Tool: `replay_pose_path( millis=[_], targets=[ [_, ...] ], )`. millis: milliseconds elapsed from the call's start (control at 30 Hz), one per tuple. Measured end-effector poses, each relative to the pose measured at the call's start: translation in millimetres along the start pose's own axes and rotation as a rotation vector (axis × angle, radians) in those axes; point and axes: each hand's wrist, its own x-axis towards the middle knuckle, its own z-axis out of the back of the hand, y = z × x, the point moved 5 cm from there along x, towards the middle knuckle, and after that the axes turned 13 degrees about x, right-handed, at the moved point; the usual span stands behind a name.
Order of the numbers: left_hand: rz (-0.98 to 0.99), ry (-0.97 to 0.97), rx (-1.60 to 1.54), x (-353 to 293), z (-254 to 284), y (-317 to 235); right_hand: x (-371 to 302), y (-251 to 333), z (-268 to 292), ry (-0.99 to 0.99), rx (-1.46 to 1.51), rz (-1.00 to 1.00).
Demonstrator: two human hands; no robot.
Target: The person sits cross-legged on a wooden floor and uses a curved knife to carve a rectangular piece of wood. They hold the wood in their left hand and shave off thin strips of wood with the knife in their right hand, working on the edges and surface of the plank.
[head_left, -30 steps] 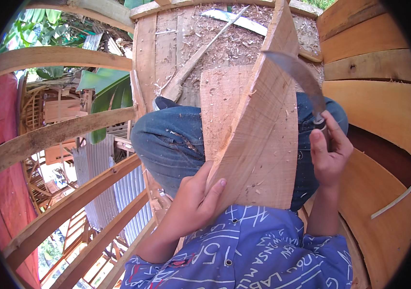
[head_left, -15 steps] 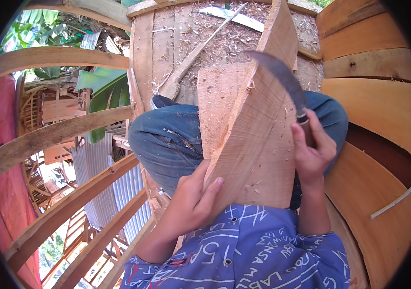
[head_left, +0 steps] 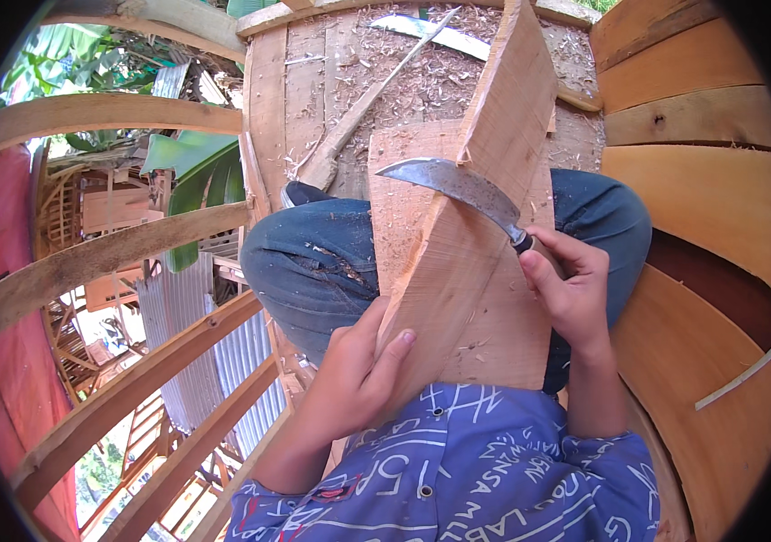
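My left hand (head_left: 356, 366) grips the near end of a wooden board (head_left: 476, 221), thumb on its face and fingers round its left edge. The board is tilted up on edge and slants away from my chest. In my right hand (head_left: 569, 287) is the short dark handle of a curved knife (head_left: 458, 183). Its blade lies across the board's upper edge, with the tip pointing left beyond it. Beneath the tilted board a second flat board (head_left: 503, 334) rests across my lap, over my bent legs.
Wood shavings litter the plank floor (head_left: 309, 99) ahead. A long blade (head_left: 431, 34) and a tapered wooden stick (head_left: 349, 126) lie there. Slatted railings (head_left: 123, 237) curve along the left; a plank wall (head_left: 702, 194) stands close on the right, with a thin strip (head_left: 742, 372) against it.
The curved knife has swung down and left, from above the board's right face onto its edge. My right hand moved slightly nearer to me; my left hand kept its grip.
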Motion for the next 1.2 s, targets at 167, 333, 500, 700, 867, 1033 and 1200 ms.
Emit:
replay_pose_path(
  millis=[167, 333, 500, 700, 867, 1033, 1200],
  targets=[
    [0.001, -0.032, -0.002, -3, -3, -1, 11, 3, 53, -0.475, -0.112, 0.398],
    [0.002, -0.03, 0.007, -3, -4, -1, 6, 20, 58, -0.194, 0.294, 0.056],
    [-0.037, -0.069, 0.044, -4, -7, -5, -5, -3, -3, 0.179, 0.184, -0.123],
    [-0.017, -0.038, 0.006, -1, -2, -2, -10, -14, -15, -0.093, 0.103, -0.026],
    [-0.019, 0.011, 0.011, 1, -5, -5, -14, -1, -14, -0.115, -0.218, 0.354],
    [-0.033, -0.034, -0.013, 1, -6, -1, 8, -1, 30, -0.385, -0.151, 0.438],
    [-0.014, -0.016, -0.021, 2, -5, 0, 3, 17, 33, -0.127, 0.284, 0.066]
  ],
)
